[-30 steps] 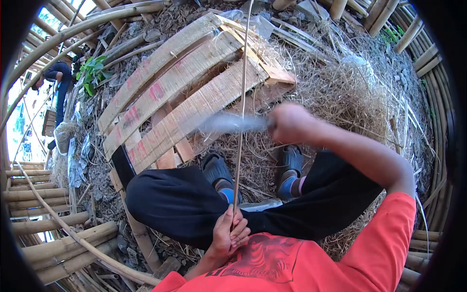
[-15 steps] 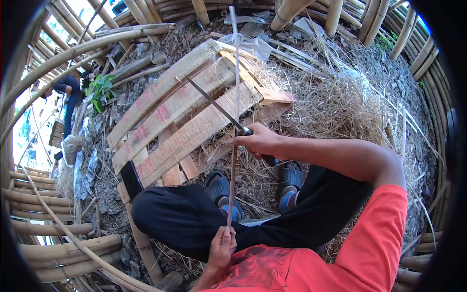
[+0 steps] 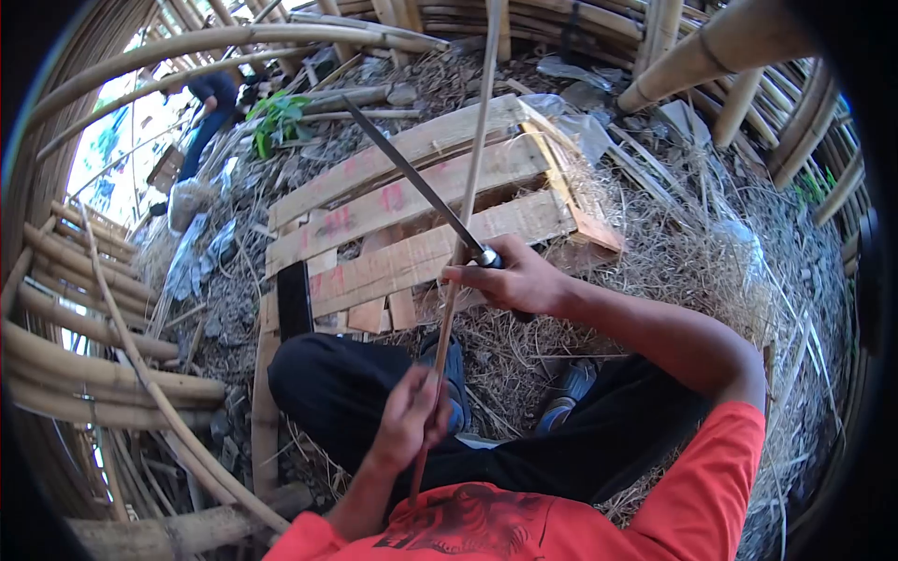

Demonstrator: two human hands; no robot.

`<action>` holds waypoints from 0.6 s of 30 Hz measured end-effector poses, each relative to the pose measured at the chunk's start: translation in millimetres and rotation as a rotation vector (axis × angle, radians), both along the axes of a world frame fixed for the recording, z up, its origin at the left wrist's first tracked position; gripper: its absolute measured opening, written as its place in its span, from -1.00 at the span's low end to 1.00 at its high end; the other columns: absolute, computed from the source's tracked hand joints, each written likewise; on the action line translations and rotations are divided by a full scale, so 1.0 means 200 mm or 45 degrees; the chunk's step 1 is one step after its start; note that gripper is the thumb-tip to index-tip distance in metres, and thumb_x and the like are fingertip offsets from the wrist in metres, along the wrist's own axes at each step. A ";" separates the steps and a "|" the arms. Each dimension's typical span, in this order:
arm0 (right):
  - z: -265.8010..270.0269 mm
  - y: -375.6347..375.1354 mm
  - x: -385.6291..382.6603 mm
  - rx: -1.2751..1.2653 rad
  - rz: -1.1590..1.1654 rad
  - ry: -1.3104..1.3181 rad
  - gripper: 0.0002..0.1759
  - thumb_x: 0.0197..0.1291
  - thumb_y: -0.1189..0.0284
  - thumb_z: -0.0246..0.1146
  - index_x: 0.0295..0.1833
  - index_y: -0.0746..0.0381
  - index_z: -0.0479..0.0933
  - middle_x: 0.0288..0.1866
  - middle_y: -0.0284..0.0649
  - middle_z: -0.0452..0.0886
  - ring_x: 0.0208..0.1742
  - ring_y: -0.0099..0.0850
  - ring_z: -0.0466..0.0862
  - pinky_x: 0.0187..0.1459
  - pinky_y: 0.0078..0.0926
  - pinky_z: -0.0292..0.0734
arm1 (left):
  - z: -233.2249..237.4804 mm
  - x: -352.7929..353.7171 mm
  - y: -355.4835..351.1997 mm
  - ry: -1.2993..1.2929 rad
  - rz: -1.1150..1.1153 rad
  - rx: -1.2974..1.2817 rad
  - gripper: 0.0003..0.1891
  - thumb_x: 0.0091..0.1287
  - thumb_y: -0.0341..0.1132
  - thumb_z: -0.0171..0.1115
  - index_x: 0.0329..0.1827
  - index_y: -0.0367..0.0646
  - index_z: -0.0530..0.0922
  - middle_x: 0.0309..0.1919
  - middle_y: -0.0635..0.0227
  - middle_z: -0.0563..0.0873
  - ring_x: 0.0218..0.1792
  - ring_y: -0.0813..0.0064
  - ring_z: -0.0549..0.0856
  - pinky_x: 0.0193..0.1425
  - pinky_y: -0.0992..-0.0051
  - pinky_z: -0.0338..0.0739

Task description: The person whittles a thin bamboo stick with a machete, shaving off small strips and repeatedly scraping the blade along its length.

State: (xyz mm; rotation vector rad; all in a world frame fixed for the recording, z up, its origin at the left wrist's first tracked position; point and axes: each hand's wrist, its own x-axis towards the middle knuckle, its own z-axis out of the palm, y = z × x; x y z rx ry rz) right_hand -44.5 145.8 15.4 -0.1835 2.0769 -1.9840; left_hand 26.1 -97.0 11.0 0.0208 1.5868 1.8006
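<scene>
While the right hand [image 3: 516, 276] grips a long knife [image 3: 412, 176] across a thin pole [image 3: 475, 140], the left hand [image 3: 412, 416] holds the pole lower down.

Seen from the wearer's head, the pole runs through the middle of the view, from twelve o'clock down to the red shirt [image 3: 486, 524] near six o'clock. The right hand, just right of centre, is clenched around the knife's dark handle, its fingertips touching the pole. The blade slants up toward eleven o'clock, crossing the pole just above that hand; whether its edge touches the wood is hard to tell. The left hand, between six and seven o'clock, is blurred, its fingers curled around the pole above the shirt.

Behind the blade, at eleven o'clock, lies a pallet [image 3: 426, 264] of pale planks with red marks. A flat black object [image 3: 295, 299] leans at its near corner, at nine o'clock, beside a knee in black trousers [image 3: 327, 379]. Dry straw [image 3: 673, 224] covers the ground between two and three o'clock. Stacked bamboo [image 3: 103, 365] fills the space between eight and nine. A leafy green plant [image 3: 278, 122] stands between ten and eleven, and another person [image 3: 213, 112], partly visible, bends at ten o'clock.
</scene>
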 end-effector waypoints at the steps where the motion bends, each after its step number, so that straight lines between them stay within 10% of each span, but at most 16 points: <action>1: 0.02 0.00 0.02 0.058 0.032 0.108 -0.61 0.29 0.11 0.25 -0.22 0.28 0.61 -0.60 -0.43 0.44 -0.59 -0.62 0.39 -0.54 -0.51 0.27 | 0.03 -0.06 0.04 -0.022 0.002 0.039 -0.75 0.53 -0.11 -0.04 -0.09 -0.12 0.35 -0.65 0.54 0.31 -0.79 0.75 0.25 -0.77 0.71 0.13; 7: 0.10 0.24 0.12 1.066 0.084 0.670 -0.56 0.08 0.03 0.38 -0.37 0.23 0.59 -0.66 -0.12 0.55 -0.51 -0.06 0.63 -0.44 -0.15 0.47 | 0.03 -0.19 0.23 0.134 -0.157 0.107 -0.84 0.55 -0.20 -0.06 -0.07 -0.09 0.31 -0.65 0.59 0.27 -0.70 0.80 0.23 -0.67 0.70 0.09; 15: 0.14 0.35 0.17 0.244 -0.415 0.232 -0.55 0.24 0.06 0.30 -0.09 0.28 0.62 -0.55 -0.48 0.43 -0.55 -0.70 0.38 -0.55 -0.61 0.18 | -0.02 -0.17 0.28 0.345 -0.345 0.170 -0.88 0.56 -0.28 -0.08 -0.04 -0.11 0.30 -0.58 0.53 0.37 -0.59 0.80 0.30 -0.55 0.70 0.18; 18: 0.15 0.39 0.11 0.008 -0.537 0.101 -0.60 0.29 0.13 0.29 -0.34 0.29 0.61 -0.65 -0.50 0.38 -0.61 -0.71 0.34 -0.57 -0.61 0.13 | -0.06 -0.14 0.30 0.396 -0.415 0.103 -0.86 0.55 -0.27 -0.07 -0.04 -0.14 0.31 -0.59 0.53 0.34 -0.61 0.78 0.27 -0.56 0.69 0.17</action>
